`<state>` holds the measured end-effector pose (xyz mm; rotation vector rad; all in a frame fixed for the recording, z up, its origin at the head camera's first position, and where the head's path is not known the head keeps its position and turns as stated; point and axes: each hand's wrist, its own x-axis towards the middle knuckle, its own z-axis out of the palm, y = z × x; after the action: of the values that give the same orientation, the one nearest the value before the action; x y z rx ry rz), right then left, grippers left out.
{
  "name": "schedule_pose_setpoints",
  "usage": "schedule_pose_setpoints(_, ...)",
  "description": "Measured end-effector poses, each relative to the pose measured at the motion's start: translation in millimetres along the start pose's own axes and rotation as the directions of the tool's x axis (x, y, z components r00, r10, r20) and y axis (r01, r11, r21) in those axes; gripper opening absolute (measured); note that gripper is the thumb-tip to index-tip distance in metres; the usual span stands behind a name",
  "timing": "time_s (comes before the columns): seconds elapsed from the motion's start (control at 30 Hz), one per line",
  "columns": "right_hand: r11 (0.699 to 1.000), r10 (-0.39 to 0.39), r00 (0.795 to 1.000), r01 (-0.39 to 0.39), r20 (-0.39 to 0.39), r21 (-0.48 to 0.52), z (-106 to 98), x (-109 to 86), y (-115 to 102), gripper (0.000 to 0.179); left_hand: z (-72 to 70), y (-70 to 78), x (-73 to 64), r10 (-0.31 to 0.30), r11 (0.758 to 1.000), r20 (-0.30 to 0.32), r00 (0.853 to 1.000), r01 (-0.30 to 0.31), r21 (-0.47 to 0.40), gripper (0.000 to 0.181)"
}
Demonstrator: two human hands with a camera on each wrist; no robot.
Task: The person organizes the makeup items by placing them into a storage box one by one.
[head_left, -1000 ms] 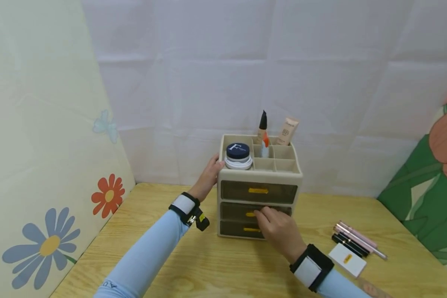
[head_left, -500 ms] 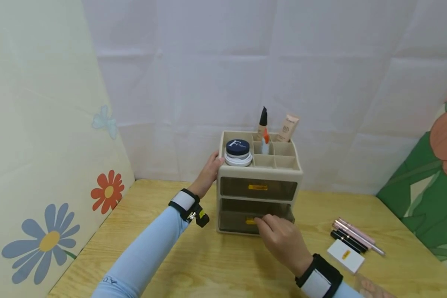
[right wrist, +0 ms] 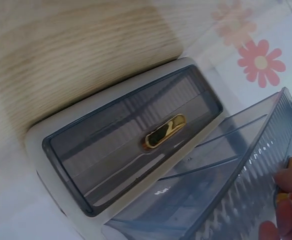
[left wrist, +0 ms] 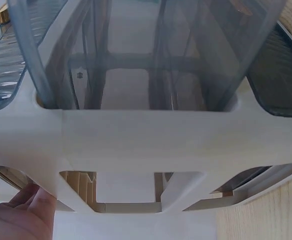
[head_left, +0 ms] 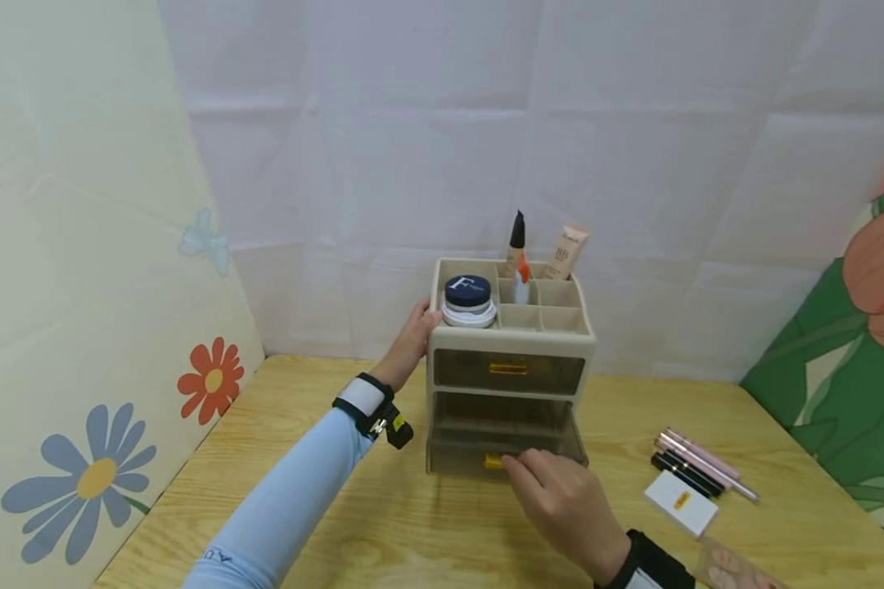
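Note:
A cream makeup organizer point(head_left: 511, 339) with smoky clear drawers stands on the table. My left hand point(head_left: 412, 342) holds its left side near the top; in the left wrist view the fingers point(left wrist: 42, 207) reach into a side opening. My right hand point(head_left: 563, 507) pinches the gold handle point(head_left: 493, 462) of the middle drawer point(head_left: 457, 460), which sticks out from the front. In the right wrist view this drawer point(right wrist: 231, 167) shows as see-through, with no items visible in it. The pulled-out drawer hides the bottom one in the head view. The top drawer point(head_left: 471, 370) is closed.
On the organizer's top sit a dark blue-lidded jar point(head_left: 467, 290), a black-capped bottle point(head_left: 517, 233) and a BB cream tube point(head_left: 567, 252). To the right lie pink tubes point(head_left: 700, 456), black tubes point(head_left: 687, 474) and a white box point(head_left: 681, 501). A white cloth point(head_left: 383, 164) hangs behind.
The middle drawer has slid out of the organizer toward me, my right hand moving with it on the handle. My left hand has stayed at the organizer's side.

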<state>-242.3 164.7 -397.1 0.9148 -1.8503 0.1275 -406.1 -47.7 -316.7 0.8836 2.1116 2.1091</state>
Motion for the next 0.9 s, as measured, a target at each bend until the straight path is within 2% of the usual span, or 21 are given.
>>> schedule_pose_setpoints(0.17,1.0,0.008,1.0,-0.008,0.029,0.021,-9,-3.3,-8,0.041,-0.5,-0.3,-0.6,0.003,1.0,0.014,1.0,-0.003,-0.005,0.065)
schedule_pose_setpoints(0.5,0.999,-0.024,0.998,0.026,-0.064,0.032,-18,0.3,-20,0.039,-0.3,0.3,0.7,0.0,1.0,-0.003,1.0,0.0,-0.001,0.066)
schedule_pose_setpoints(0.9,0.999,-0.017,0.997,0.02,-0.08,0.046,-22,1.0,-25,0.041,1.5,0.2,0.1,-0.006,1.0,0.005,1.0,0.006,-0.002,0.071)
